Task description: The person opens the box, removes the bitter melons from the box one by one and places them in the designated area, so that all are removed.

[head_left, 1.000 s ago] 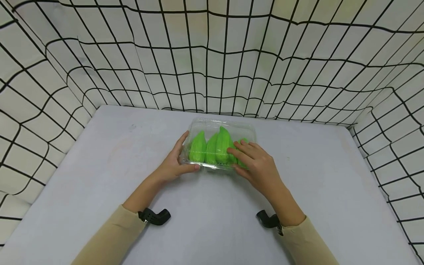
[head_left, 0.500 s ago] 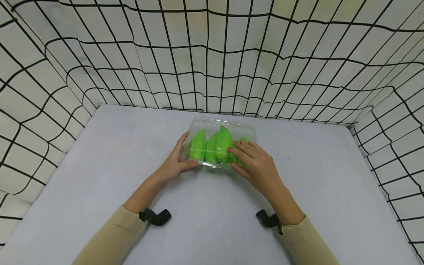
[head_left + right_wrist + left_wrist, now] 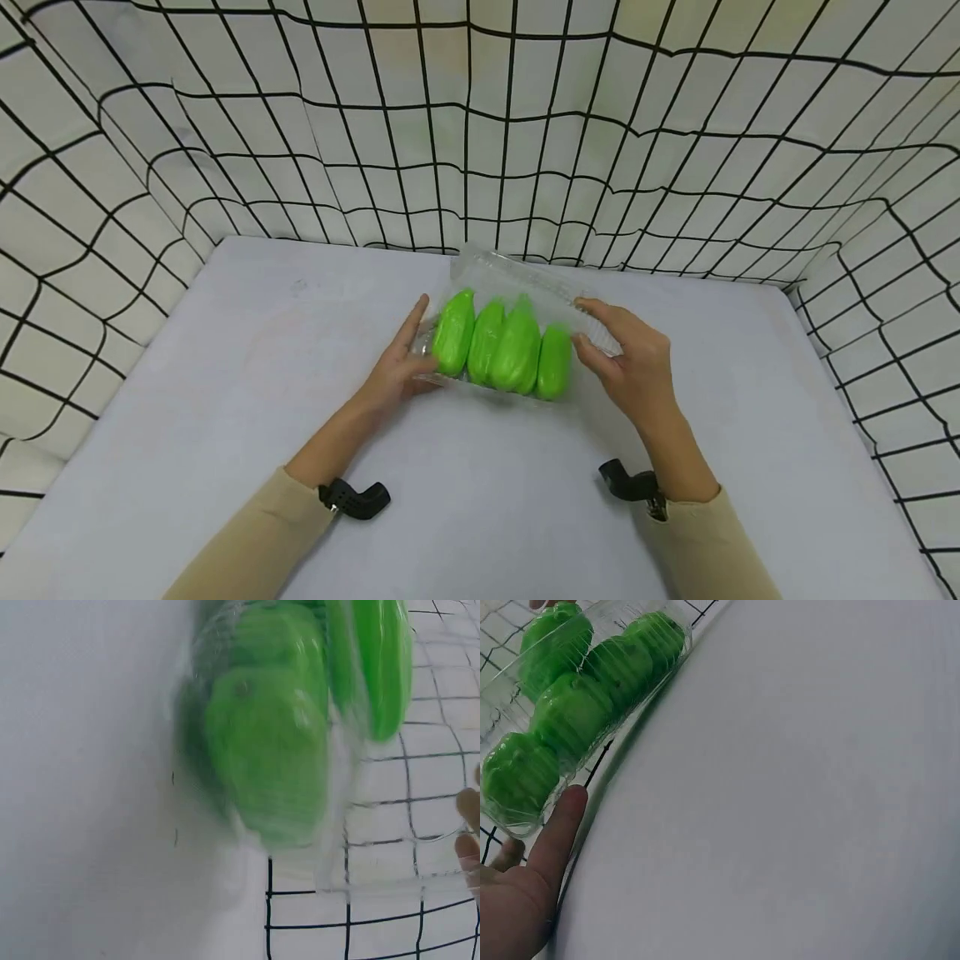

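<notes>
In the head view a clear plastic clamshell box lies on the white table, holding several long, bright green, ridged vegetable-like pieces side by side. My left hand holds the box's left end, thumb at the front corner and index finger stretched along the side. My right hand pinches the right edge of the raised, tilted lid between thumb and fingers. The left wrist view has the green pieces behind clear plastic, above my left thumb. Only fingertips of my right hand show in the blurred right wrist view.
A white table surface spreads around the box. Black netting over white walls stands behind the table and along both sides. A black wrist mount sits on the left arm and another on the right.
My right hand has moved from on top of the box to its right, and the lid has come up, tilted toward the back. The box has turned slightly; my left hand stays at its left end.
</notes>
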{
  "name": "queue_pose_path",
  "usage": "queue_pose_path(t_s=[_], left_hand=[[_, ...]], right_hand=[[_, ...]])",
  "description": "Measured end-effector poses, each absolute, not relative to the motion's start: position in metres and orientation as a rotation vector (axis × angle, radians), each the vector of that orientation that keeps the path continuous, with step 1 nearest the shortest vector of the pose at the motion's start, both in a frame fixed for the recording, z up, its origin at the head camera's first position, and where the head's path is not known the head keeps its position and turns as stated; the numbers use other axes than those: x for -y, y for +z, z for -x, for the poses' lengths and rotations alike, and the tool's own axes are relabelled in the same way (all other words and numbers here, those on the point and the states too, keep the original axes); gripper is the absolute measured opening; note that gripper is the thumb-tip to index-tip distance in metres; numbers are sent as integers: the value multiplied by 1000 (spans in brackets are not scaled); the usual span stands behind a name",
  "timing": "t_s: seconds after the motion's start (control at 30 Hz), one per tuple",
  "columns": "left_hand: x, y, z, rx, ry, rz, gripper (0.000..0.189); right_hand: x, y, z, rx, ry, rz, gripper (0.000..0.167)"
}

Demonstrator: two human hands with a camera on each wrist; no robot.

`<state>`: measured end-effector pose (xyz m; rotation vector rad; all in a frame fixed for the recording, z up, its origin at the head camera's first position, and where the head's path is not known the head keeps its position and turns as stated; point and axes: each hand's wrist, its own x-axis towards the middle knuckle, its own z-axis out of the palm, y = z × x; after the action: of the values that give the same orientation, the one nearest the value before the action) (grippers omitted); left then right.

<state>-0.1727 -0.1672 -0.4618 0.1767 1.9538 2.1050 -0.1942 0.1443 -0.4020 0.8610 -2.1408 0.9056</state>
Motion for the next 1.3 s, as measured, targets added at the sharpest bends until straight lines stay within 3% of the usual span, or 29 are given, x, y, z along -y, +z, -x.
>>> queue_pose_path(t_s=[0.23,0.63,0.87,1.3], left_hand=[[171,-459,173,-2025,2083,-236,87],[187,-457,178,-1934,2057,-268,67],[196,-463,182,-1779,2078,-197,46],[201,-462,184,-1790,2051,-241,58]], right_hand=[[-145,-401,198,2121,989,-984,49],[-151,-404,201,2053,1093,-864,46],[-147,-389,194,2044,1192,-772,48],[-159,-407,204,2062,1575,-665,53]])
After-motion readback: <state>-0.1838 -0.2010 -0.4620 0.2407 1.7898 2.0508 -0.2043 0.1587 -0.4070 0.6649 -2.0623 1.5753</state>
